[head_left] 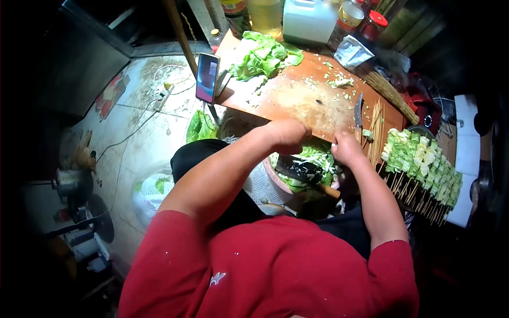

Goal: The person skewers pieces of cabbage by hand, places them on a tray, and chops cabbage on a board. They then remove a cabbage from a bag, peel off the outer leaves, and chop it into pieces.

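Note:
Both my hands hover over a pink bowl of chopped green cabbage on my lap, at the near edge of a wooden cutting board. My left hand is curled into a fist with its back to the camera, so whatever is inside it is hidden. My right hand pinches a small pale cabbage piece at its fingertips. Just right of that hand lies a stack of skewers loaded with cabbage squares. Bare bamboo skewers and a knife rest on the board beyond it.
Loose lettuce leaves lie at the board's far end. A phone stands propped at its left edge. Bottles and a white jug line the back, with a foil bag beside them. More leaves and a cable are on the tiled floor.

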`<control>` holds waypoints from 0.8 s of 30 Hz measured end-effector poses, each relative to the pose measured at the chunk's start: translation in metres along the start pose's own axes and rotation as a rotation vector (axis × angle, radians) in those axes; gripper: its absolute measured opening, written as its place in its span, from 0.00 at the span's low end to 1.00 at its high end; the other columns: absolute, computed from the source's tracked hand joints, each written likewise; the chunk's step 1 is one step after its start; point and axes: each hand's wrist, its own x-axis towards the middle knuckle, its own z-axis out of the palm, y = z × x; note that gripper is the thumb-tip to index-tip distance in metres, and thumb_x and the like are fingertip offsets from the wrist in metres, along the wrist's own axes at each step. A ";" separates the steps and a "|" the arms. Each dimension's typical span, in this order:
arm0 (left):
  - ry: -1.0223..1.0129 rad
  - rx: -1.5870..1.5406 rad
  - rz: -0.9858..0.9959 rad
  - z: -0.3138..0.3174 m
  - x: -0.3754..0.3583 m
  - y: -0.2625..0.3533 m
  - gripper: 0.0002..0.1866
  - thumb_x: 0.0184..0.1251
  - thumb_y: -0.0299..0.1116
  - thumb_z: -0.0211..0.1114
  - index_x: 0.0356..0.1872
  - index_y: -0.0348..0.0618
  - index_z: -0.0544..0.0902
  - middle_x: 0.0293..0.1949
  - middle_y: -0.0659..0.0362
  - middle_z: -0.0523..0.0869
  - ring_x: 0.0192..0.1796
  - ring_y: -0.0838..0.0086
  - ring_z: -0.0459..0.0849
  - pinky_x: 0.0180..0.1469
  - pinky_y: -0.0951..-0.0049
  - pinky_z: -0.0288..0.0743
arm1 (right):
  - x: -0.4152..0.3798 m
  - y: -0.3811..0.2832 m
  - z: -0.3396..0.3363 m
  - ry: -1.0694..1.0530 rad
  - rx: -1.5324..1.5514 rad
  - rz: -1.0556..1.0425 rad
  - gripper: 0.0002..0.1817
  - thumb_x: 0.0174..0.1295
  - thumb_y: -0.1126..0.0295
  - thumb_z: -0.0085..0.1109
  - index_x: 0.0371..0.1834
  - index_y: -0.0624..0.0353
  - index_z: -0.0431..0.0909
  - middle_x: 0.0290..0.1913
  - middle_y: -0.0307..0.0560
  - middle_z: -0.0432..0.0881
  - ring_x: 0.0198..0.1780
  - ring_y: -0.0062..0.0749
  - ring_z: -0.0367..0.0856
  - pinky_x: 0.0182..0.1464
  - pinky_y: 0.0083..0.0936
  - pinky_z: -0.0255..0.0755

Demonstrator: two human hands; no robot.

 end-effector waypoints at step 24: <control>1.503 -0.998 -1.194 0.386 -0.371 -0.119 0.13 0.56 0.24 0.61 0.44 0.35 0.79 0.31 0.57 0.82 0.34 0.71 0.83 0.37 0.74 0.78 | -0.092 0.056 -0.044 -0.130 0.133 -0.075 0.15 0.50 0.72 0.66 0.42 0.63 0.80 0.34 0.49 0.84 0.35 0.31 0.83 0.40 0.27 0.77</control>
